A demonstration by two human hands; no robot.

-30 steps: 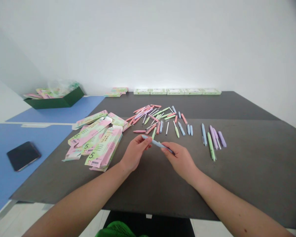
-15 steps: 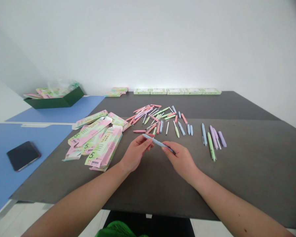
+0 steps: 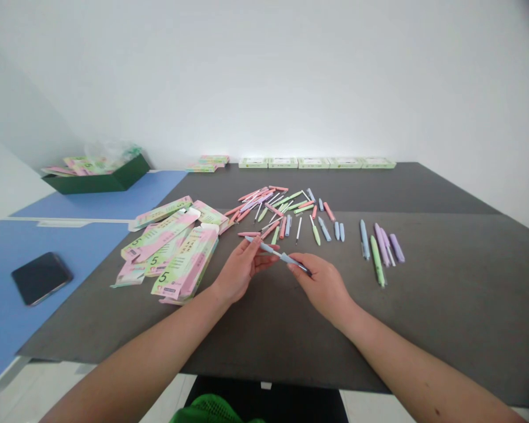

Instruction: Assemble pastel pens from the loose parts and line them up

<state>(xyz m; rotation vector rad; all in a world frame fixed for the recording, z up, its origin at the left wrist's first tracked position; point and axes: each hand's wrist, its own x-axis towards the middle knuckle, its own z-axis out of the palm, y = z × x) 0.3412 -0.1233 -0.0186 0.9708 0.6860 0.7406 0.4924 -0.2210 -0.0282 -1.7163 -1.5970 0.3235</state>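
Note:
Above the table's near half, my left hand [image 3: 242, 264] pinches the tapered front part of a light blue pen [image 3: 260, 245]. My right hand [image 3: 321, 285] grips the rear part of the same pen [image 3: 285, 258]. Between the two parts shows a thin pale section, probably the refill. Just beyond my hands is a loose pile of pen parts [image 3: 273, 210] in pink, green, purple and blue, with thin white refills among them. To the right of my right hand lie a blue pen [image 3: 364, 238], a green pen [image 3: 377, 261], and purple pens and parts [image 3: 382, 245].
Flattened pen boxes [image 3: 187, 261] are heaped on the left of the dark table. A row of small boxes [image 3: 312, 164] lines the wall, with a small stack [image 3: 209, 163] beside it. A phone [image 3: 42, 278] and a green bin [image 3: 101, 181] sit on the blue table.
The pen was joined as one piece. My left hand has shifted slightly left, drawing the front part away and exposing the thin pale section. My right hand has hardly moved.

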